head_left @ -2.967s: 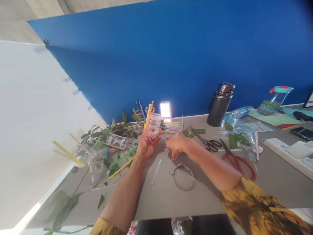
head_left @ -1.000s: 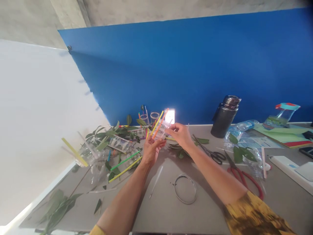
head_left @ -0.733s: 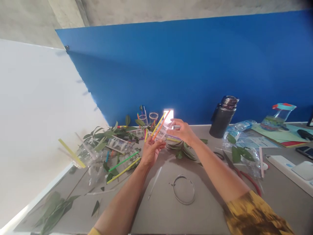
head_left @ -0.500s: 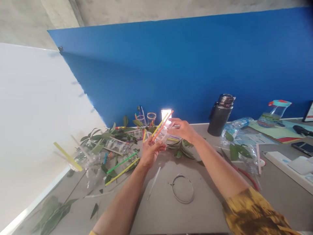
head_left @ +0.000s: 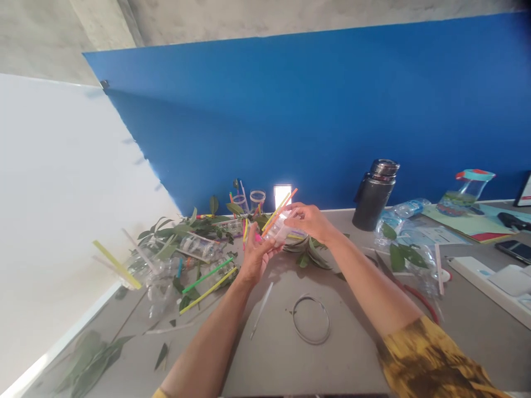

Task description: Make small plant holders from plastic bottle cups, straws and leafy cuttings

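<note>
Straw-filled plastic container (head_left: 276,232) sits between left hand (head_left: 255,257) and right hand (head_left: 309,221).

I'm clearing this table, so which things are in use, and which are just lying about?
In use: left hand holding a clear plastic piece with coloured straws; right hand at them.
Lying about: wire loop, red-handled scissors, dark flask, leaves.

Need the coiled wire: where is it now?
The coiled wire lies on the grey tabletop in the head view, between a white straw and the right forearm.
</note>
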Available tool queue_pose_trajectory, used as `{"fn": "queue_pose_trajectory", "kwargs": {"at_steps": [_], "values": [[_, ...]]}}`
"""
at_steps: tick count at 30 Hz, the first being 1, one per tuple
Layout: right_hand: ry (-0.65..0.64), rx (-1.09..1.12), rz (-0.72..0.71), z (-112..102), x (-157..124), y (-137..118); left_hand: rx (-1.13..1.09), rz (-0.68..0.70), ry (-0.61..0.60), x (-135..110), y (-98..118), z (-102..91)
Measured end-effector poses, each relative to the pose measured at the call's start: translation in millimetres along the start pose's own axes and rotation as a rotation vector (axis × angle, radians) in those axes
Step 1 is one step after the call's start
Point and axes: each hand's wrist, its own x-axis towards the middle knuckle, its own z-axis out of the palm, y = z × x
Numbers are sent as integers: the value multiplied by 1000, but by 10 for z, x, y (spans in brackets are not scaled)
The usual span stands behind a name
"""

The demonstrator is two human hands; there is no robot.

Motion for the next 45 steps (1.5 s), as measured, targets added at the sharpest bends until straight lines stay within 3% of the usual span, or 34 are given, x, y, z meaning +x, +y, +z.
{"fn": "queue_pose_trajectory", "kwargs": {"at_steps": [6, 10, 13, 18, 22, 25, 28, 33, 38, 45], "values": [[-86, -41, -34, 24, -4, -47, 84, 60, 34, 38, 1, -7], [38, -147, -76, 41, 27, 21, 64, 88, 66, 53, -6, -14], [24, -163, -75, 33, 40, 67, 99, 102, 66, 48, 4, -18], [-1, -73, -32, 38, 16, 66, 135, 129, 63, 35, 26, -6], [-104, 85, 87, 130, -32, 24, 165, 148, 64, 39, 13, -23], [-97, 177, 126, 202, -52, 15, 165, 138, 88, 45, -3, -56], [-96, 209, 122, 196, -50, 18, 160, 132, 95, 51, -7, -72], [-238, 216, 54, 113, -48, -28, 154, 130, 103, 62, 2, -57], [-131, 166, 58, 183, -62, -69, 149, 124, 113, 65, 2, -59], [-153, 127, 73, 119, -29, 43, 136, 107, 84, 57, -15, -34]]}}
